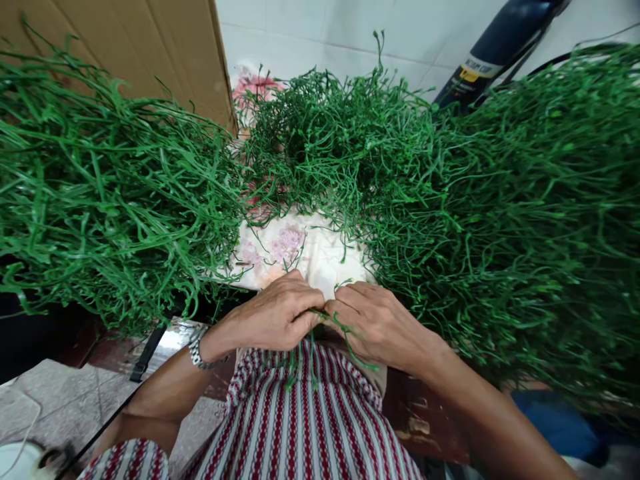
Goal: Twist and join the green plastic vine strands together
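My left hand [285,310], a metal watch on its wrist, is closed with thumb and forefinger pinched on thin green plastic stems [341,325]. Against its fingertips, my right hand [373,320] is closed too, its curled fingers on the same stems. Stem ends hang below both hands, in front of the striped shirt, and one short tip pokes up above the right knuckles. How the stems join between the fingers is hidden. Just beyond the hands lies a pale flowered cloth [287,243] with a few loose green bits on it.
Big tangled heaps of green stems rise on the left [110,193], at the back [345,133] and on the right [525,233]. A cardboard box [165,53] stands back left. A dark blue cylinder [493,50] leans by the tiled wall. Something blue [555,423] sits low right.
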The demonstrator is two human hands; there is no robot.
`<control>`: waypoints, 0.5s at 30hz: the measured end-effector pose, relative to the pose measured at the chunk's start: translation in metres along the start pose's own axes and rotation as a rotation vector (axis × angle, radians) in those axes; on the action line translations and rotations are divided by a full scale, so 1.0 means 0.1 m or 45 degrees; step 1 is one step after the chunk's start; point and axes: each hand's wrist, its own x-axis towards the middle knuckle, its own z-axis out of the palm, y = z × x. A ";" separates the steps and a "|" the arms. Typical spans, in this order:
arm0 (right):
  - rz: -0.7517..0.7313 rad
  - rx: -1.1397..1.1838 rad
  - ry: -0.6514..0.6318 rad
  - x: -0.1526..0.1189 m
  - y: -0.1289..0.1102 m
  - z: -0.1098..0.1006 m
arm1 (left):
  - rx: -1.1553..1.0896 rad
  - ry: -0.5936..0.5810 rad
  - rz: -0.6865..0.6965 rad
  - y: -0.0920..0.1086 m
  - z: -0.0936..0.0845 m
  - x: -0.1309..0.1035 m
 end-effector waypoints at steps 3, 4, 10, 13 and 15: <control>0.027 -0.072 -0.055 0.01 -0.03 0.05 | 0.085 0.003 -0.016 0.00 0.04 0.01; 0.045 -0.098 -0.081 0.01 -0.05 0.06 | 0.125 0.006 -0.017 0.00 0.06 0.01; 0.190 -0.014 -0.199 -0.02 -0.10 0.09 | 0.277 0.036 0.018 0.01 0.11 -0.03; 0.001 0.376 -0.165 -0.03 -0.05 0.05 | 0.146 -0.034 0.254 0.00 0.07 -0.06; -0.140 0.579 -0.148 -0.01 -0.02 0.03 | 0.074 -0.085 0.375 0.00 0.05 -0.07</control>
